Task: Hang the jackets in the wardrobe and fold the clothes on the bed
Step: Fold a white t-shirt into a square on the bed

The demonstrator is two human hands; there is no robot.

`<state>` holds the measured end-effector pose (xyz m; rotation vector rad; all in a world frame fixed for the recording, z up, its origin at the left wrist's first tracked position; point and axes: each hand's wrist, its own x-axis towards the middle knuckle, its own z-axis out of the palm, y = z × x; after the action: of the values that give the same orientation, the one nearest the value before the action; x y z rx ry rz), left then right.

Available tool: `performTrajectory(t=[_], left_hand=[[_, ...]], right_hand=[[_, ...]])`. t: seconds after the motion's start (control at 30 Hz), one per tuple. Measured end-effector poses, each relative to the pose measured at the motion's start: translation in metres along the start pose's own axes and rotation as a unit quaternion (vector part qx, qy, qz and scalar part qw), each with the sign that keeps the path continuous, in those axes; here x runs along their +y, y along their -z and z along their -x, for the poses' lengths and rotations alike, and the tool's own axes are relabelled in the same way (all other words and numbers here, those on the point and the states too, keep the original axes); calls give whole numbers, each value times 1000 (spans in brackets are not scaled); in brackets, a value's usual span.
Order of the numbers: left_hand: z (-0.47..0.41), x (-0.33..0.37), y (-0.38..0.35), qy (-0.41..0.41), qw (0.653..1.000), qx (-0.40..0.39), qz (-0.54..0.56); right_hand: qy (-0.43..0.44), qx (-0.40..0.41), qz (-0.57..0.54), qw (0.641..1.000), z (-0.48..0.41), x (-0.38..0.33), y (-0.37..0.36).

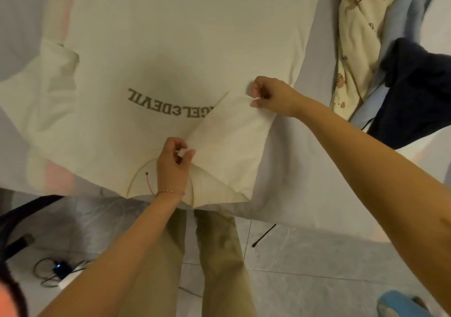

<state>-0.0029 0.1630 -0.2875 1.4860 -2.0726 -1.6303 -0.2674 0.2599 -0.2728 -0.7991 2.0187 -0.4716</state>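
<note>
Cream T-shirt (pixel 170 48), near edge of bed (pixel 305 182): one side folded in, my left hand (pixel 173 163) and right hand (pixel 271 94) both pinching that flap. Not yet folded: patterned garment (pixel 353 36), navy garment (pixel 419 92), right edge.

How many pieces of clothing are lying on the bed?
3: cream lettered T-shirt centre; cream printed garment upper right; navy garment far right. Others may be hidden.

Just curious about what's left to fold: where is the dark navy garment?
In the head view, the dark navy garment lies bunched at the right edge of the bed, beside the cream patterned fabric.
</note>
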Motion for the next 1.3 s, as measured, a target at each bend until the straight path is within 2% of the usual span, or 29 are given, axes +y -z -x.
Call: performTrajectory(t=[0.13, 0.23, 0.3, 0.43, 0.5, 0.57, 0.63, 0.67, 0.73, 0.8, 0.83, 0.87, 0.97, 1.03, 1.13, 1.3], left_hand=[[-10, -17, 1, 41, 999, 4, 23], [-9, -19, -1, 37, 999, 4, 28], [-8, -18, -1, 33, 999, 15, 24], [-9, -16, 2, 14, 999, 39, -6], [-10, -13, 3, 8, 999, 40, -32], [-9, -12, 0, -20, 989, 46, -139], [-1, -11, -9, -122, 955, 40, -269], [4, -12, -17, -188, 934, 2, -303], [8, -19, -32, -259, 883, -100, -378], [3, -29, -38, -225, 841, -149, -468], [1, -33, -37, -202, 826, -156, -502], [-3, -37, -37, -185, 816, -161, -524], [-8, -38, -37, -156, 816, -165, -532], [-9, -35, -38, -144, 816, -176, -531], [-7, -33, -38, -133, 823, -177, -523], [-8, -28, -37, -133, 822, -179, -523]], right_hand=[[-60, -6, -46, 997, -6, 1, -12], [-74, 7, -1, 997, -13, -11, -21], [-82, 41, 6, 996, -15, -17, -28], [-98, 132, -75, 983, -18, -16, -36], [-91, 192, -57, 975, -16, -11, -41], [-31, 279, 77, 957, -8, -5, -51], [110, 320, 201, 919, 3, 1, -66], [193, 296, 238, 905, 9, 5, -77], [338, 167, 306, 874, 20, 14, -98], [406, 39, 386, 827, 25, 30, -112], [399, 11, 430, 810, 24, 40, -110], [367, 19, 461, 808, 17, 50, -105], [212, 83, 506, 832, -8, 65, -69], [178, 99, 501, 841, -16, 65, -55], [161, 146, 459, 861, -11, 51, -75], [41, 171, 394, 902, -18, 26, -85]])
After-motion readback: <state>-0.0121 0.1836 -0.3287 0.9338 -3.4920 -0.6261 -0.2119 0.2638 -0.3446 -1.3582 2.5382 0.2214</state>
